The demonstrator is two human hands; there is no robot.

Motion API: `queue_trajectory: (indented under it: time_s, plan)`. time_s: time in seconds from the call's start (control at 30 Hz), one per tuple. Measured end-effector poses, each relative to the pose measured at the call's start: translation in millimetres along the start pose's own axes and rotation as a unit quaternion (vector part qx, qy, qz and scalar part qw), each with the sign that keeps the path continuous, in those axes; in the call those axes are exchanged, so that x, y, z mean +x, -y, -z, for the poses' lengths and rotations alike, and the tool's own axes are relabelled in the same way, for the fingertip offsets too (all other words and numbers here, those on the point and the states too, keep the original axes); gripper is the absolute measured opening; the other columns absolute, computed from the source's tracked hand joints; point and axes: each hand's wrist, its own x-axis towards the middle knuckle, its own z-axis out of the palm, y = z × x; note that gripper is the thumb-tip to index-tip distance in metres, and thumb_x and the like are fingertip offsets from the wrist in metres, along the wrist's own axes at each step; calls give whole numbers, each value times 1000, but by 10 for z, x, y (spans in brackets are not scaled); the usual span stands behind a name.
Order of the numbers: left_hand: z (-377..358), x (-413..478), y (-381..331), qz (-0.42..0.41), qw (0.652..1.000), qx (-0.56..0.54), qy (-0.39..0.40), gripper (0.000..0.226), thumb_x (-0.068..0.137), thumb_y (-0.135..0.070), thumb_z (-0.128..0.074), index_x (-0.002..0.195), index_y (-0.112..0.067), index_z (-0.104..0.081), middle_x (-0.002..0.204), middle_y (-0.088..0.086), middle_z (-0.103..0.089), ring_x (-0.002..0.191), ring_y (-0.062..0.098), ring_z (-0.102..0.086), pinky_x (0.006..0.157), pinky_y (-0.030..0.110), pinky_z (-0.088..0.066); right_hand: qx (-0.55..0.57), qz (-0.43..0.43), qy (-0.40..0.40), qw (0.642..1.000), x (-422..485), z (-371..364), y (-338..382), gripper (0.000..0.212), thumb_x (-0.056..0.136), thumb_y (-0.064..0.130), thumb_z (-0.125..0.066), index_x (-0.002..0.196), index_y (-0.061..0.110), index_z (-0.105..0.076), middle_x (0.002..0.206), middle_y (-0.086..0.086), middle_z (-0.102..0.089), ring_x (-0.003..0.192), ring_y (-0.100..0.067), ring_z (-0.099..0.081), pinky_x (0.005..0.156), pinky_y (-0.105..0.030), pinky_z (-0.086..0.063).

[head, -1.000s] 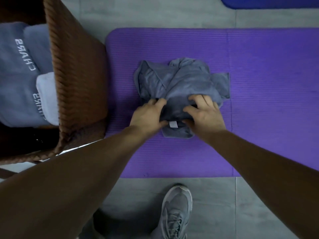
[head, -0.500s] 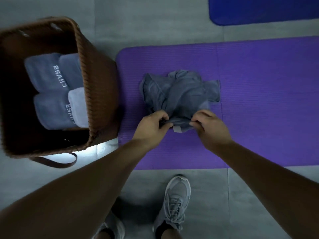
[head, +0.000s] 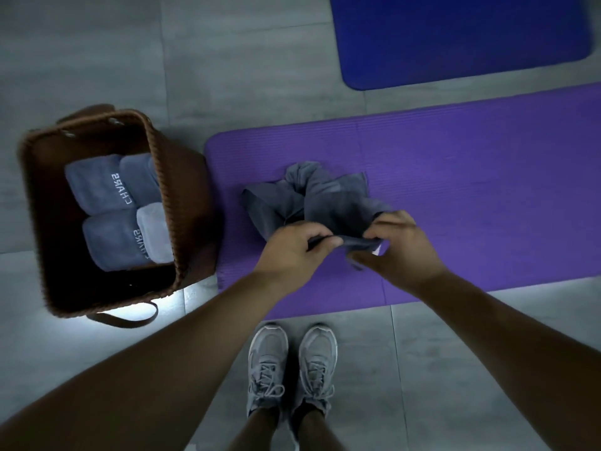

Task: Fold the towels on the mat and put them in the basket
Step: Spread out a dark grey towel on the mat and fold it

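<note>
A crumpled grey towel (head: 320,198) lies on the purple mat (head: 471,177), its near edge lifted off the mat. My left hand (head: 289,250) pinches that near edge at its left end. My right hand (head: 398,247) pinches the same edge at its right end, beside a small white label. The edge stretches between the two hands. To the left, on the floor, stands the brown woven basket (head: 185,203). Several folded grey towels (head: 107,190) lie inside it, two showing white lettering.
A blue mat (head: 461,37) lies beyond the purple one at the top right. My two grey shoes (head: 291,366) stand on the grey tiled floor just in front of the purple mat's near edge. The basket's strap handle (head: 130,319) hangs toward me.
Both hands have closed on the towel's near edge and raised it from the mat. The view has pulled back and up, so the whole basket and both shoes show.
</note>
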Motion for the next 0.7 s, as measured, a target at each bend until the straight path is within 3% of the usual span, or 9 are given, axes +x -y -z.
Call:
queue_trajectory:
  time_s: [0.07,0.17,0.27,0.33,0.43,0.53,0.7]
  plan:
    - [-34,45,-151,-8,999,11,33,22,96,-38,-67,84,-21,-73,74,-9,-62,72,9,-58,67,28,-46,-47,3,-23,999,-16,143,-49,39,73,53,-70,59,17,-62,66,1,-62,76,-23,-58,67,-34,-44]
    - [-173,156,-366,-13,998,20,52,31,96,-45,-65,78,-21,-70,65,-5,-59,62,11,-54,62,37,-47,-95,-66,-36,993,-99,358,-159,40,71,60,-63,62,21,-59,73,4,-62,80,-28,-59,69,-36,-37]
    - [-392,281,-628,-11,998,11,55,35,95,-52,-61,79,-22,-68,68,-1,-62,66,18,-59,68,45,-51,-56,-78,-44,994,-239,580,-368,28,81,42,-61,71,16,-67,91,2,-63,91,-29,-56,74,-40,-44]
    - [-576,346,-865,-14,998,-7,61,26,95,-47,-63,85,-23,-69,77,-5,-68,76,14,-64,77,44,-53,3,-79,-30,996,-318,755,-551,20,87,26,-60,80,10,-69,98,-2,-57,92,-24,-54,75,-37,-47]
    - [-907,450,-1223,-17,997,-4,72,17,95,-39,-69,95,-22,-73,88,-8,-72,86,9,-67,84,35,-52,77,-108,9,991,-435,1042,-914,21,93,23,-54,90,8,-68,87,-4,-59,78,-16,-52,71,-36,-43]
    - [-1330,563,-1513,-12,999,4,51,15,92,-35,-75,97,-20,-76,90,-7,-74,88,10,-69,86,32,-53,149,-129,40,980,-568,1356,-1349,12,98,23,-57,89,19,-64,72,4,-59,64,-9,-49,64,-33,-43]
    - [-2107,747,-1960,28,1000,3,-3,9,91,-31,-76,89,-23,-77,83,-4,-74,74,4,-64,82,33,-53,193,-134,59,970,-788,1946,-2122,23,98,28,-62,76,24,-55,64,7,-51,59,-1,-46,55,-16,-35]
